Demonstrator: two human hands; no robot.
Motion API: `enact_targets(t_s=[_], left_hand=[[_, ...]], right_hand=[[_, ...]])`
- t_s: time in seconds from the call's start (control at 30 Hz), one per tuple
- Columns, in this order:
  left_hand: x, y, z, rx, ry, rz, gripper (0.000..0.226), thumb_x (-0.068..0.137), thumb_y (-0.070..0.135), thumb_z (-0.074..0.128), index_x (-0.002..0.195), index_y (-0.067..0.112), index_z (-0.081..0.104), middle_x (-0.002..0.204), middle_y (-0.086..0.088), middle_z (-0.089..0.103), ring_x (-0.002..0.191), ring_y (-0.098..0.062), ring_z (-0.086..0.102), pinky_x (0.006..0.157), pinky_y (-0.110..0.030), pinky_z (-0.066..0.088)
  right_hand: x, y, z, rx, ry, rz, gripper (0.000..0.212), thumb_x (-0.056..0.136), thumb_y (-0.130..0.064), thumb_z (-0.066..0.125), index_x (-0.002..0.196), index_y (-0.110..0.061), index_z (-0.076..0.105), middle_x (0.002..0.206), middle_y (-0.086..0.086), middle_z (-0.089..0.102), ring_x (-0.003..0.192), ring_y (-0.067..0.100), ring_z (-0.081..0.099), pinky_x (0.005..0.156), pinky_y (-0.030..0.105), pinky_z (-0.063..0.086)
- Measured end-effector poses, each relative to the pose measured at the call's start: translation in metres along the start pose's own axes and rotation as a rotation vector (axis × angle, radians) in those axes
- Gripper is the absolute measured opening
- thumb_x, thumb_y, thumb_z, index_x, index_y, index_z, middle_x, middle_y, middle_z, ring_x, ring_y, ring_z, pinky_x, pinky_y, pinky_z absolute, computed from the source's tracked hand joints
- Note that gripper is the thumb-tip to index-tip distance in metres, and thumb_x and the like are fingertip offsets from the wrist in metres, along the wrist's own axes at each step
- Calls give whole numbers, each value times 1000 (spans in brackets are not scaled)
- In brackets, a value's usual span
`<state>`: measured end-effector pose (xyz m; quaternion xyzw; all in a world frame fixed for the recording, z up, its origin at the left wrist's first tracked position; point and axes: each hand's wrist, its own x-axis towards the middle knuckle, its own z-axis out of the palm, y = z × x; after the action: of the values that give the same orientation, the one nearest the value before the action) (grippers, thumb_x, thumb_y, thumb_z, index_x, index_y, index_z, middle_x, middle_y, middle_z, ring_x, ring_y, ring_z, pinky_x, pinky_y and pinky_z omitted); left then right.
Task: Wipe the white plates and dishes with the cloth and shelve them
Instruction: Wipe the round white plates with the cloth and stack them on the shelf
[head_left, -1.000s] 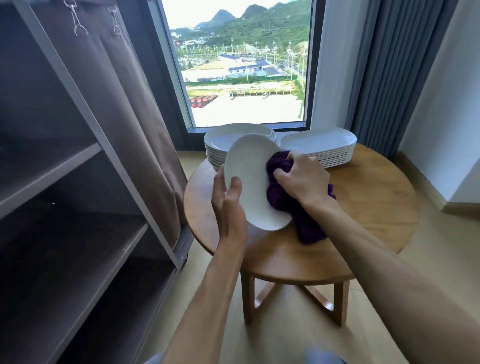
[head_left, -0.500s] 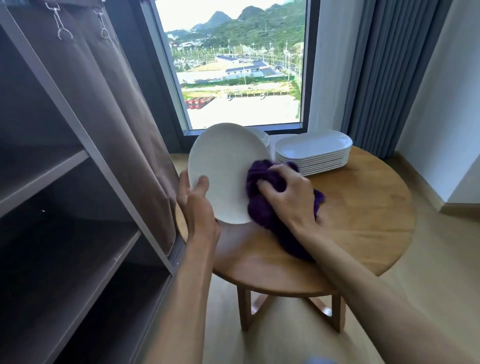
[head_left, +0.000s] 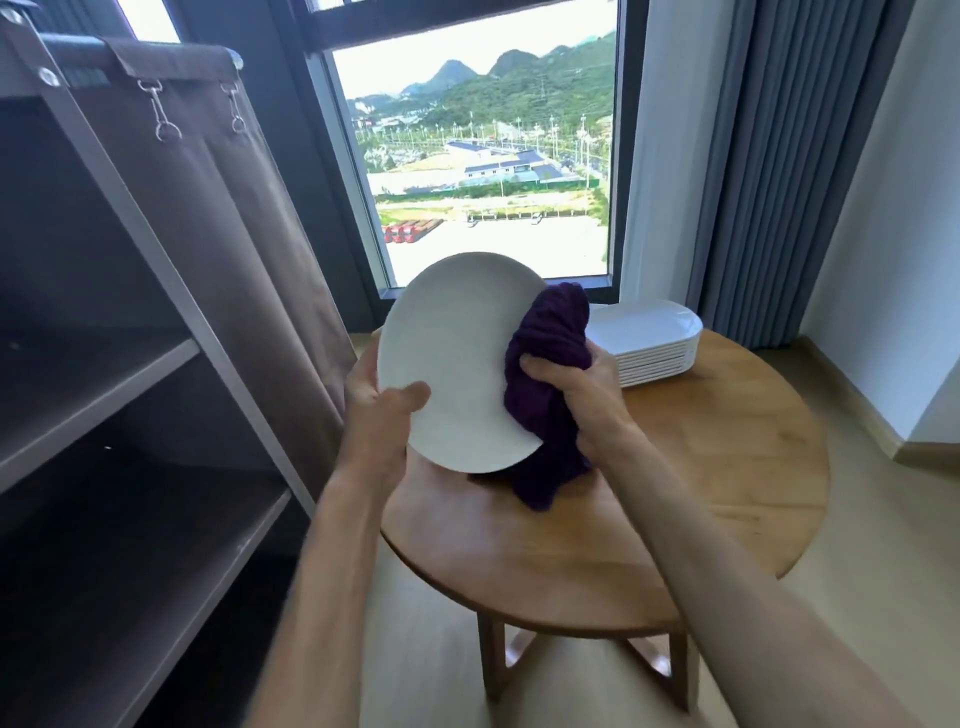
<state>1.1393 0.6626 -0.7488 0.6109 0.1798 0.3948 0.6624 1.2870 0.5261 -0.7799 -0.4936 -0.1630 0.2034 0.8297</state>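
A round white plate (head_left: 457, 358) is held tilted above the wooden table (head_left: 701, 493), facing me. My left hand (head_left: 379, 410) grips its lower left rim, thumb on the face. My right hand (head_left: 576, 395) clutches a bunched dark purple cloth (head_left: 550, 353) against the plate's right edge; the cloth's tail hangs down to the tabletop. A stack of white rectangular dishes (head_left: 649, 343) stands at the table's far side. The stack of round plates is hidden behind the held plate.
An open shelf unit (head_left: 130, 441) with grey boards and a pulled-back brown fabric cover (head_left: 244, 234) stands at the left, close to the table. Behind the table are a window (head_left: 483, 156) and grey curtains (head_left: 769, 156). A wall runs along the right.
The plate has been lifted higher and turned more upright. My right hand with the cloth slid from the plate's face to its right edge. My view has tilted upward.
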Motion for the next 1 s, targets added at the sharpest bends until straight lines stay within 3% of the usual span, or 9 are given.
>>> enact_targets(t_s=[0.07,0.2,0.3,0.43,0.5,0.7,0.77,0.87,1.0], left_hand=[[5,8,-8,-64,-42,-38,70,66,5,67,127,39,64,124,-5,68,117,-32,64,87,-49,62],[-30,-11,43,-129,232,-58,64,76,-2,70,131,30,61,124,-7,72,114,-30,69,95,-51,58],[-43,-22,55,-160,325,-64,62,77,-5,68,134,15,58,118,-8,73,109,-29,71,97,-51,57],[-12,11,-4,329,-33,-38,46,60,7,60,101,26,69,93,13,78,97,-11,73,71,-25,59],[8,31,-19,433,-150,-59,48,59,9,61,102,30,67,95,16,76,103,-14,70,71,-26,58],[-21,-3,45,-22,262,-4,52,87,-11,59,117,31,59,120,-6,72,111,-27,70,97,-51,58],[-23,-11,44,-24,290,-8,52,84,-14,56,112,30,62,109,3,77,104,-19,73,94,-46,60],[-14,5,7,252,35,36,50,81,-15,55,95,32,65,88,18,77,88,-6,73,68,-22,59],[8,46,-25,701,-352,-67,36,68,10,59,101,24,66,105,-2,73,101,-17,67,72,-32,62]], right_hand=[[6,-12,4,-61,-9,-32,31,70,2,84,98,-10,75,91,11,77,80,27,74,72,40,62],[4,1,37,187,134,73,25,74,2,81,96,-9,74,82,8,76,71,23,73,63,34,60],[-2,16,45,235,115,142,32,74,0,82,103,-5,73,92,14,77,79,28,74,71,41,63],[21,-13,17,-47,-7,-17,34,66,2,86,96,-12,76,93,11,78,86,29,74,78,44,62],[28,-24,14,-141,-45,-71,36,61,-1,87,92,-14,76,91,8,78,85,26,73,79,45,62],[16,6,65,237,171,122,33,69,-3,84,100,-10,74,86,6,77,78,23,74,72,38,63],[12,13,62,223,155,132,35,70,-2,85,103,-8,73,87,7,77,80,25,74,75,40,63],[15,9,34,51,83,56,39,65,-4,87,102,-10,73,89,5,78,81,24,76,71,38,63],[22,-12,8,-245,-41,-104,43,58,-4,87,98,-15,74,86,-3,78,77,15,75,64,28,59]])
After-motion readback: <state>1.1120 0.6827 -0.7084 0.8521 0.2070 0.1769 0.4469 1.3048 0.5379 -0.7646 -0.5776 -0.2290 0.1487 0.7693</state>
